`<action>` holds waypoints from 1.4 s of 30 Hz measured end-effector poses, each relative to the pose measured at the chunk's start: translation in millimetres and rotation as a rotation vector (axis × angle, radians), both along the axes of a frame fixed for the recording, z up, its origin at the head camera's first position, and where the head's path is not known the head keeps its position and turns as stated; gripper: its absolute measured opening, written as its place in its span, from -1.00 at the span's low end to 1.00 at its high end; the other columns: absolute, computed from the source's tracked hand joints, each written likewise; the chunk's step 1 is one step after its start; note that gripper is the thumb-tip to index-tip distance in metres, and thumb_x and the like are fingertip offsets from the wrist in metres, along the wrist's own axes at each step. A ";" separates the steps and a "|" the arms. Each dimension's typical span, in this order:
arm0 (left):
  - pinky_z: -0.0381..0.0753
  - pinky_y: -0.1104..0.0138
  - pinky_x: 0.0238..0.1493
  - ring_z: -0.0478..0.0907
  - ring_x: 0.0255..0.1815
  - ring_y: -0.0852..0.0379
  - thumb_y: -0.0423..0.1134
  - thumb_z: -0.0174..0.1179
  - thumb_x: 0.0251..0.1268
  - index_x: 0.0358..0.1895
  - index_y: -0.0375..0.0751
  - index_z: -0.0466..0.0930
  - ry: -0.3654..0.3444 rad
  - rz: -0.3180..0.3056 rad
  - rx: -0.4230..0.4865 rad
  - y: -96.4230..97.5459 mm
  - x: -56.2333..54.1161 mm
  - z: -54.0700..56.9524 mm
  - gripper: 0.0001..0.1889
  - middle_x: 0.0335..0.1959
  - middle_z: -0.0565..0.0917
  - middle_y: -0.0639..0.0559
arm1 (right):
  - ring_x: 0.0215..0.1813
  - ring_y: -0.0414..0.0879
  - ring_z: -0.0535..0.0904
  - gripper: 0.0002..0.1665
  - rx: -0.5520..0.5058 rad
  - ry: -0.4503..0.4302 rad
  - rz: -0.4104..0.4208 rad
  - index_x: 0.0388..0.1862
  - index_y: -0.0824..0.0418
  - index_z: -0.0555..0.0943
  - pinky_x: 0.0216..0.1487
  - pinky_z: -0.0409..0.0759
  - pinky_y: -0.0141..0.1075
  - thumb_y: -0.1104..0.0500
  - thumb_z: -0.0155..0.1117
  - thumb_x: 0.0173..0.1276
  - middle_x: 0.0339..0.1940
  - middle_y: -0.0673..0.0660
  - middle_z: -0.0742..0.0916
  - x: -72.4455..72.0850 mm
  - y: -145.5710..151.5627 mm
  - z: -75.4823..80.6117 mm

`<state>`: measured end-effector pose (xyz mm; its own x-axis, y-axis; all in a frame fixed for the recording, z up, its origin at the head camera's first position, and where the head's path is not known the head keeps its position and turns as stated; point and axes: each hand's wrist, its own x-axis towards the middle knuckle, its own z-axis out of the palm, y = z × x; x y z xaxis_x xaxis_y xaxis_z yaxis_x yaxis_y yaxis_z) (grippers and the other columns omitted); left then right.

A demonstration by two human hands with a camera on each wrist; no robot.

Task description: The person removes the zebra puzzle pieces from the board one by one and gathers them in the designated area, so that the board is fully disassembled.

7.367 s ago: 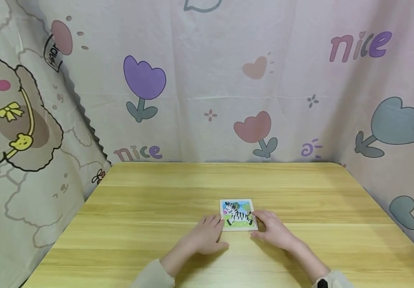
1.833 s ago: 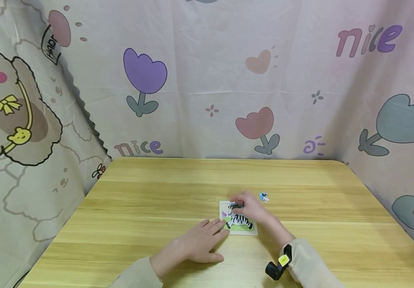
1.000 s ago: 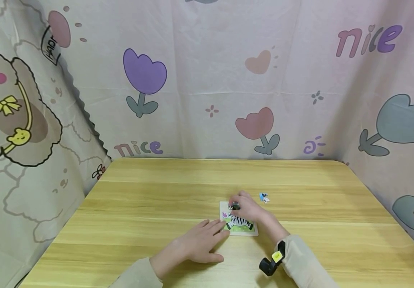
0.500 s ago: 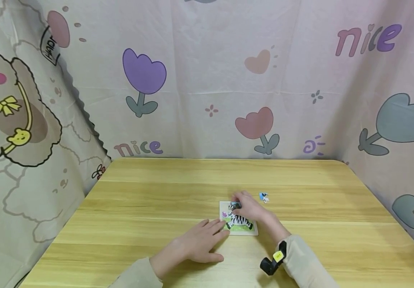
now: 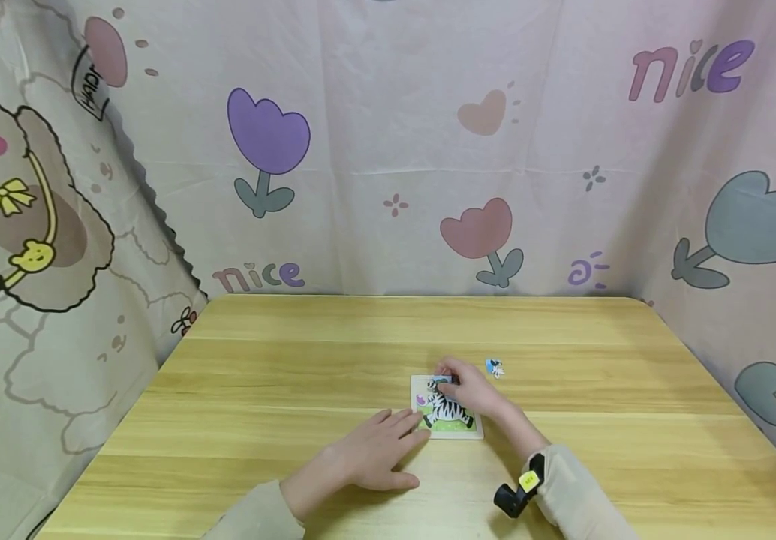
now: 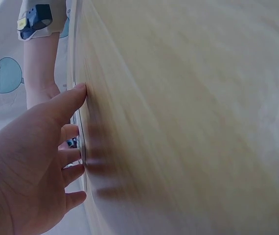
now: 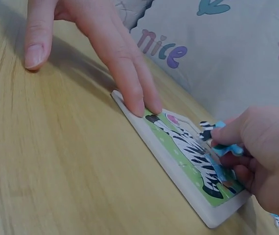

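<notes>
A small zebra jigsaw puzzle in a pale frame [image 5: 447, 436] lies flat on the wooden table. In the right wrist view its tray [image 7: 173, 164] shows bare at the upper part, with the zebra's body and green grass in place. Thumb and fingers of my right hand [image 5: 469, 390] pinch a blue jigsaw piece with black and white stripes [image 7: 226, 148], just above that bare part. My left hand [image 5: 374, 450] lies with fingers extended, fingertips [image 7: 135, 108] on the frame's near-left edge. One loose jigsaw piece [image 5: 494, 367] sits on the table beyond my right hand.
The light wooden table [image 5: 280, 375] reaches back to a patterned curtain [image 5: 374, 135] hanging behind it and along both sides. A black wrist camera [image 5: 512, 499] is strapped at my right sleeve.
Earlier the puzzle was whole, with both hands at its sides. Since then, one piece has come to lie on the table and my right hand holds another, shifting slightly over the tray.
</notes>
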<state>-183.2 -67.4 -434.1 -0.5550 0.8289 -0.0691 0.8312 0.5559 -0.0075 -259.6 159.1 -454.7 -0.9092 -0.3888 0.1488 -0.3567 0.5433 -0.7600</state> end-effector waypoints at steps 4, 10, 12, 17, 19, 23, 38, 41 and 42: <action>0.16 0.05 0.33 0.08 0.41 -0.03 0.29 -0.07 0.25 0.38 -0.03 0.18 -0.009 0.007 -0.005 0.2 -0.1 0.5 -0.28 0.42 0.15 -0.09 | -0.18 -0.08 0.49 -0.81 -0.097 -0.039 -0.026 -0.15 0.21 0.52 -0.13 0.49 -0.18 0.31 0.21 0.25 -0.25 0.03 0.62 0.7 5.2 3.3; 0.11 0.04 0.35 0.03 0.43 -0.02 0.30 -0.08 0.25 0.41 -0.02 0.15 -0.037 0.025 -0.019 0.4 0.1 0.4 -0.26 0.44 0.10 -0.09 | -0.29 -0.10 0.53 -0.77 -0.229 -0.065 -0.117 -0.14 0.33 0.51 -0.27 0.52 -0.30 0.37 0.23 0.20 -0.30 0.11 0.65 1.7 21.6 6.1; 0.10 0.04 0.35 0.03 0.43 -0.03 0.29 -0.07 0.25 0.40 -0.03 0.15 -0.036 0.025 -0.017 0.4 0.4 0.6 -0.26 0.44 0.10 -0.10 | -0.33 -0.09 0.54 -0.77 -0.259 -0.079 -0.145 -0.14 0.37 0.50 -0.35 0.53 -0.33 0.39 0.22 0.20 -0.32 0.15 0.66 2.2 31.8 6.9; 0.09 0.03 0.36 0.04 0.43 -0.03 0.27 -0.05 0.25 0.40 -0.04 0.15 -0.043 0.031 -0.014 0.9 1.1 0.7 -0.27 0.44 0.11 -0.10 | -0.41 -0.06 0.53 -0.71 -0.269 -0.077 -0.224 -0.07 0.45 0.48 -0.48 0.52 -0.35 0.37 0.21 0.24 -0.35 0.21 0.67 1.2 66.7 5.1; 0.09 0.03 0.36 0.04 0.43 -0.03 0.27 -0.05 0.25 0.40 -0.04 0.15 -0.044 0.032 -0.015 0.9 1.2 0.8 -0.26 0.44 0.11 -0.10 | -0.41 -0.09 0.52 -0.70 -0.239 -0.054 -0.269 -0.06 0.44 0.50 -0.46 0.51 -0.37 0.34 0.22 0.25 -0.36 0.19 0.67 0.5 80.6 3.9; 0.09 0.04 0.36 0.03 0.43 -0.02 0.28 -0.06 0.25 0.40 -0.03 0.15 -0.045 0.034 -0.020 1.0 1.1 0.6 -0.27 0.44 0.10 -0.10 | -0.39 -0.16 0.47 -0.71 -0.199 -0.009 -0.336 -0.10 0.42 0.55 -0.38 0.46 -0.39 0.26 0.24 0.25 -0.42 0.10 0.64 -0.4 104.3 2.1; 0.13 0.05 0.35 0.05 0.42 -0.01 0.27 -0.06 0.26 0.40 -0.03 0.16 -0.045 0.029 -0.009 1.0 2.7 1.1 -0.28 0.43 0.13 -0.09 | -0.39 -0.07 0.36 -0.76 0.087 -0.010 -0.408 -0.13 0.38 0.60 -0.37 0.33 -0.28 0.26 0.24 0.25 -0.47 0.10 0.53 -10.4 123.8 1.1; 0.12 0.04 0.35 0.05 0.42 -0.01 0.27 -0.06 0.26 0.40 -0.03 0.16 -0.042 0.028 -0.008 0.7 3.0 1.6 -0.28 0.43 0.13 -0.10 | -0.36 -0.04 0.40 -0.76 0.138 0.000 -0.417 -0.16 0.36 0.61 -0.34 0.36 -0.25 0.24 0.26 0.24 -0.43 0.12 0.57 -12.2 121.3 -0.6; 0.12 0.04 0.35 0.05 0.42 -0.01 0.27 -0.06 0.26 0.40 -0.03 0.16 -0.041 0.029 -0.009 0.7 3.2 1.7 -0.28 0.43 0.13 -0.09 | -0.34 -0.03 0.42 -0.76 0.153 0.004 -0.420 -0.17 0.36 0.60 -0.32 0.38 -0.24 0.23 0.27 0.23 -0.41 0.12 0.58 -12.7 120.3 -1.2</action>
